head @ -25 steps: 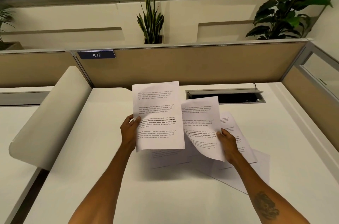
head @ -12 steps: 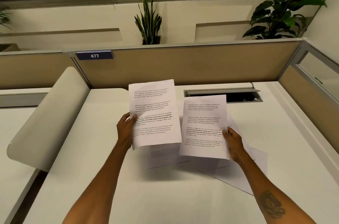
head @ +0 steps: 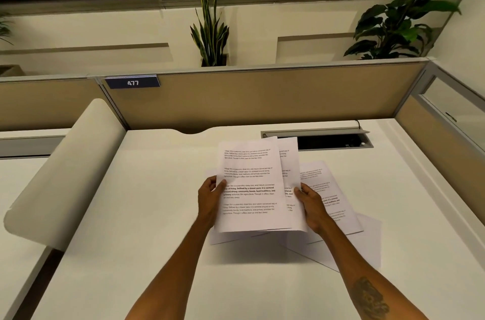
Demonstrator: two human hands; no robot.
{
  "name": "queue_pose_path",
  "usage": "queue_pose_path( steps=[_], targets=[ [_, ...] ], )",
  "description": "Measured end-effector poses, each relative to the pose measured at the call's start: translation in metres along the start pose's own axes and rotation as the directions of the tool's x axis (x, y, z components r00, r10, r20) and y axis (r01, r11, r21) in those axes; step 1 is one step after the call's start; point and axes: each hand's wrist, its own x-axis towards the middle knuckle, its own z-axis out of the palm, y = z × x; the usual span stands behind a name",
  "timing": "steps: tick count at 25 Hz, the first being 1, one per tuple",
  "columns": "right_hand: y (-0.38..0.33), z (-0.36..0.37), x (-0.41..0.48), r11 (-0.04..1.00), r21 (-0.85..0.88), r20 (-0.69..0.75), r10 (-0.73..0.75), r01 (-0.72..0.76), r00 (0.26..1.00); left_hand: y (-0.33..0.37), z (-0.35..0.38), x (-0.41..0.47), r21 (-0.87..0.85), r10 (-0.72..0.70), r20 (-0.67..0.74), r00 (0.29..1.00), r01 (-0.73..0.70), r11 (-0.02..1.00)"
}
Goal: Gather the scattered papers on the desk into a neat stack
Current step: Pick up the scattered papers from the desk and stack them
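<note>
Two printed white sheets overlap above the desk. My left hand (head: 211,195) grips the left edge of the front sheet (head: 249,183). The sheet behind (head: 290,162) sticks out to the right, and my right hand (head: 311,205) pinches its right edge. Both sheets are lifted and tilted up toward me. Under them, more papers lie loose on the white desk (head: 147,214): a printed page (head: 328,188) angled to the right, a blank sheet (head: 364,243) further right, and a corner of another page (head: 225,237) below the held ones.
An open cable tray (head: 330,140) is set into the desk behind the papers. A tan partition (head: 262,94) with a "477" label (head: 132,82) backs the desk, with another panel (head: 433,136) along the right. A curved white divider (head: 63,172) stands at the left. Plants rise behind.
My hands have come together. The two sheets, held apart before, now overlap, with the left one in front of the right one.
</note>
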Motion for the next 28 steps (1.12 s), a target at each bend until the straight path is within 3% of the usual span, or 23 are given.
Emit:
queue_pose_path(
  steps=[4, 7, 10, 13, 16, 21, 28],
  targets=[
    [0.001, 0.007, -0.001, 1.0, -0.025, 0.054, 0.002, -0.001, 0.999, -0.005, 0.013, -0.006, 0.055, 0.001, 0.008, 1.0, -0.002, 0.998],
    [0.001, 0.007, -0.002, 0.999, -0.026, 0.083, 0.028, -0.026, 0.996, -0.002, 0.015, -0.006, -0.005, -0.048, 0.029, 0.998, 0.048, 0.999],
    [0.001, 0.006, -0.002, 0.999, -0.018, 0.115, 0.043, -0.042, 0.992, 0.0, 0.014, -0.006, -0.11, -0.115, 0.131, 0.985, 0.129, 0.985],
    [0.002, 0.004, -0.001, 0.998, 0.001, 0.146, 0.058, -0.059, 0.988, -0.002, 0.012, -0.005, -0.101, -0.131, 0.235, 0.963, 0.158, 0.982],
    [0.001, 0.005, -0.002, 0.996, 0.069, 0.128, 0.05, -0.059, 0.991, -0.005, 0.014, -0.004, -0.044, -0.125, 0.234, 0.964, 0.139, 0.989],
    [-0.001, 0.004, -0.001, 1.0, -0.004, 0.176, 0.008, -0.007, 0.984, -0.005, 0.021, -0.005, -0.046, -0.102, 0.21, 0.972, 0.114, 0.992],
    [0.001, -0.006, 0.004, 0.999, -0.011, 0.179, 0.036, -0.034, 0.983, -0.011, 0.031, -0.004, -0.119, -0.221, 0.309, 0.925, 0.268, 0.956]
  ],
)
